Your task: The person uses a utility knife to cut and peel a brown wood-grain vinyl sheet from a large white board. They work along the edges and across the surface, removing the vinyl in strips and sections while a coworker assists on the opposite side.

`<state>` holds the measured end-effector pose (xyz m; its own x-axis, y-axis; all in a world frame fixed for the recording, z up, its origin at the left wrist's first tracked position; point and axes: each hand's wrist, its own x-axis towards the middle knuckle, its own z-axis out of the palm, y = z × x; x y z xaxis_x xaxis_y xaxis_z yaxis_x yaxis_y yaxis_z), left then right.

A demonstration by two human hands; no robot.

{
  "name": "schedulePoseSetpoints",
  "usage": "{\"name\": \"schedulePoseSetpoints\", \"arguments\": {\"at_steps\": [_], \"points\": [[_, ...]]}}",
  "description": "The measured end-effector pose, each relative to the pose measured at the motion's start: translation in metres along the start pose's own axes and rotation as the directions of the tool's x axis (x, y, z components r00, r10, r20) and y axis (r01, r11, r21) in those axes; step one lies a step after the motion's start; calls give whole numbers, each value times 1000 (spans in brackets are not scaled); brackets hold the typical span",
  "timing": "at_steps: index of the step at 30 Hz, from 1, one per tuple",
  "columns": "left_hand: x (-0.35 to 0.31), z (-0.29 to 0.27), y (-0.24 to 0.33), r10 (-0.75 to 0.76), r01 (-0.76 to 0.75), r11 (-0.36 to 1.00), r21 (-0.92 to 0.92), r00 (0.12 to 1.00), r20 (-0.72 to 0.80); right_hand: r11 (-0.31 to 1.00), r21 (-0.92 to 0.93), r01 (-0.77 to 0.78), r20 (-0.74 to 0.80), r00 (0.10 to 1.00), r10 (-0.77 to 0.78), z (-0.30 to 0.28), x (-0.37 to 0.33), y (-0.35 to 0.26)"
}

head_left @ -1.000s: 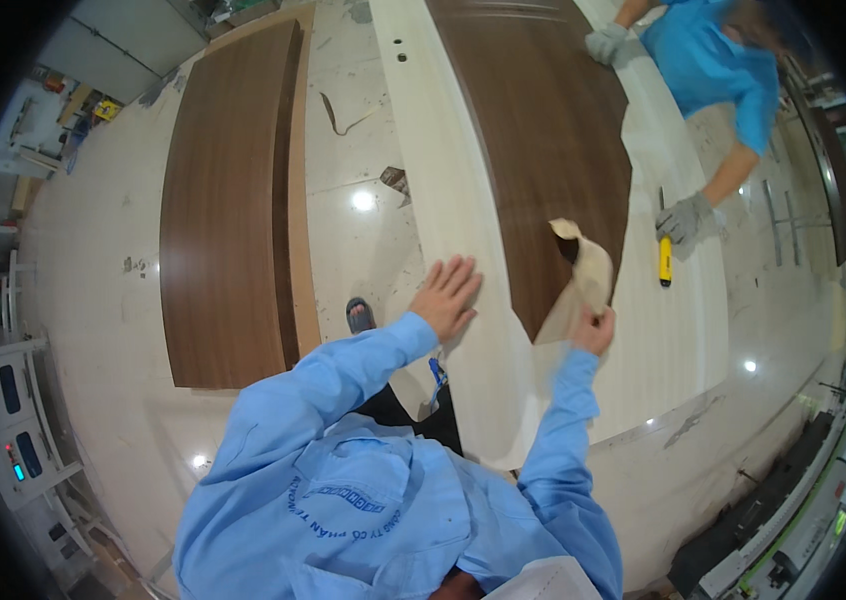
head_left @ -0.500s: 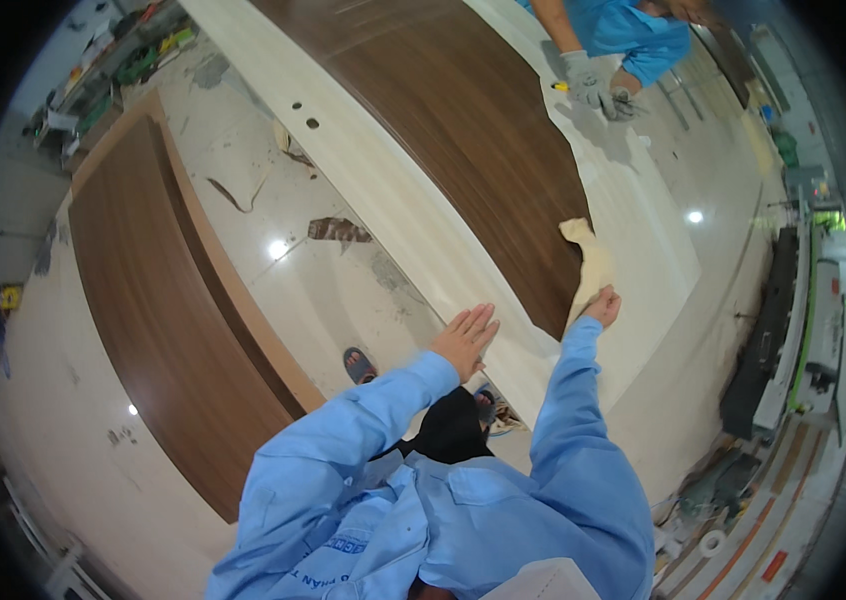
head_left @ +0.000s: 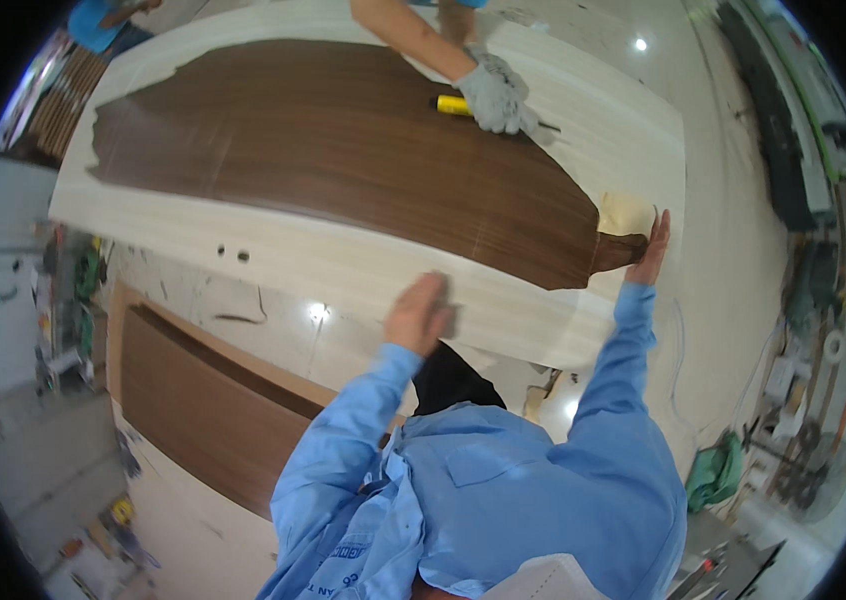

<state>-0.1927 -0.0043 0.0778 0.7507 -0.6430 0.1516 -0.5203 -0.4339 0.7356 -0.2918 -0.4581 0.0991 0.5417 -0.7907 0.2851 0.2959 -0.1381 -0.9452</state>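
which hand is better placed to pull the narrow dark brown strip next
Right hand, probably: it is at the end of the strip; the left hand is well away, over the cream flat panel.

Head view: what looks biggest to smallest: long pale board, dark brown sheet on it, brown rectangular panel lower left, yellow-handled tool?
1. Long pale board
2. Dark brown sheet
3. Brown rectangular panel, partly hidden
4. Yellow-handled tool

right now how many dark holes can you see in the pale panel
2, side by side close to the near edge of the pale panel, left of the left hand: the left hole and the right hole. Others may be hidden under the brown sheet.
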Motion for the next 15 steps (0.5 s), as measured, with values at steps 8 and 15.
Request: {"name": "schedulePoseSetpoints", "arguments": {"at_steps": [8,15], "points": [[67,-198,-199,-474,495,865,82,860,-188,679,-730,-81,-111,994,-1,41,-37,-8],[199,-204,-227,183,-133,808,575,983,-30,998,35,-45,-615,786,58,30,-21,15]]}}
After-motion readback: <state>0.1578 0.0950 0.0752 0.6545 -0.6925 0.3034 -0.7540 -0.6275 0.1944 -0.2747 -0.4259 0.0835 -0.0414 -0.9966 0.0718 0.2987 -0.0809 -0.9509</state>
